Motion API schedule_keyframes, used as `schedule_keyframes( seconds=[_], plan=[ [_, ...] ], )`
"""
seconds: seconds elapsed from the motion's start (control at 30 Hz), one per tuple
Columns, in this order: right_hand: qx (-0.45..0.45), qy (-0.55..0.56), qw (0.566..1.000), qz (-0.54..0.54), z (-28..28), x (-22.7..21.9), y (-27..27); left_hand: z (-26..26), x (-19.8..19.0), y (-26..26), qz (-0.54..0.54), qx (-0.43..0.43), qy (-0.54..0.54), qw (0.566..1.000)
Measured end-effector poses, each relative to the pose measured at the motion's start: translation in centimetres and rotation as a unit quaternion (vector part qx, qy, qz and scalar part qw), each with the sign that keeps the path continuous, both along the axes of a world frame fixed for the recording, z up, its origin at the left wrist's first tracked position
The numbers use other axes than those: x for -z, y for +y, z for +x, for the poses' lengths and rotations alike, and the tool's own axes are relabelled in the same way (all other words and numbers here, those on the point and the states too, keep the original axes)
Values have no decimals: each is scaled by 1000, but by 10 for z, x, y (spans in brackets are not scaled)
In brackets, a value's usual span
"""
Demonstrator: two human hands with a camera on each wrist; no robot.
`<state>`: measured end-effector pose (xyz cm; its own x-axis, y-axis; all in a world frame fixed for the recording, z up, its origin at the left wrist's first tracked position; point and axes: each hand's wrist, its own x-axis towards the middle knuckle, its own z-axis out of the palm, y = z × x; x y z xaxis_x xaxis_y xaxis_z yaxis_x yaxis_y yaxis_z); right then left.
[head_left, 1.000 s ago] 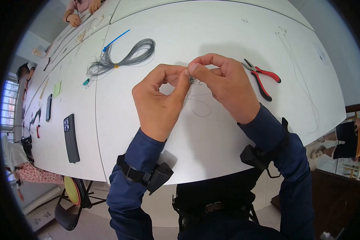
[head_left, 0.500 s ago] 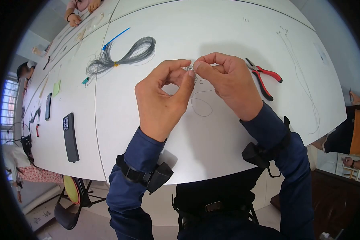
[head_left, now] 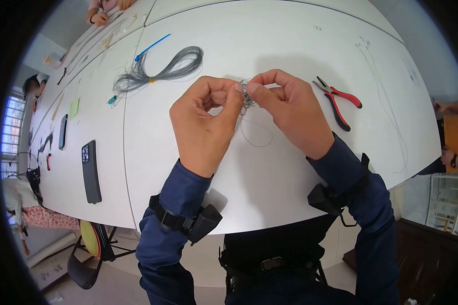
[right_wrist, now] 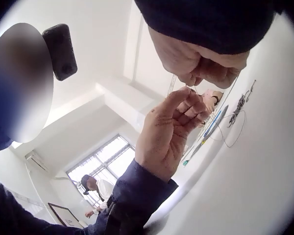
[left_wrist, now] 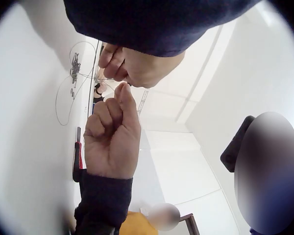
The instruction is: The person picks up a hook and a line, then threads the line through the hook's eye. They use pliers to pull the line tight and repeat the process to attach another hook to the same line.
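In the head view both hands meet above the middle of the white table [head_left: 198,203]. My left hand [head_left: 206,122] pinches a thin line between thumb and index finger. Opposite it, thumb against index finger, my right hand [head_left: 290,112] pinches the same line, its fingertips close to the left ones. Any tiny piece at the fingertips is too small to make out. Below the hands lies a pile of small dark hooks [left_wrist: 75,68], partly covered by fingers in the head view. A loop of thin line [head_left: 256,146] curves out beside the pile.
Red-and-black pliers [head_left: 336,101] lie right of the hands. Farther right are long lines with hooked ends [head_left: 374,71]. A tied bundle of grey line [head_left: 180,66] and a blue cable tie [head_left: 155,47] lie at left, beyond a black phone [head_left: 91,173]. Other people surround the table.
Half a second ago my left thumb and index finger were spread apart; now they have come together in a pinch. The right hand stays nearly in place. A person at the right edge has moved.
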<state>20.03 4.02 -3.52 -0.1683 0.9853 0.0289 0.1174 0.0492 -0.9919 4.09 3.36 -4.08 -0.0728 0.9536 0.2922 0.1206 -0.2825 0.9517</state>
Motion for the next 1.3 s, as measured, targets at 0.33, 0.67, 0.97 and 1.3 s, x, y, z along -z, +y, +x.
schedule_keyframes(
  seconds=[0.33, 0.67, 0.97, 1.3],
  plan=[
    [-20, -248, 932, 264, 5, -7, -5, -6, 9, 5, 111, 1, 181, 977],
    [-39, -239, 958, 151, 22, -8, 12, -3, 6, 1, 151, 55, 250, 955],
    [-41, -196, 974, 101, 28, 3, 19, -3, 4, 1, 139, 46, 221, 964],
    [-118, -96, 988, -15, 32, -2, 20, -4, 2, 1, 128, 48, 188, 973]
  ],
)
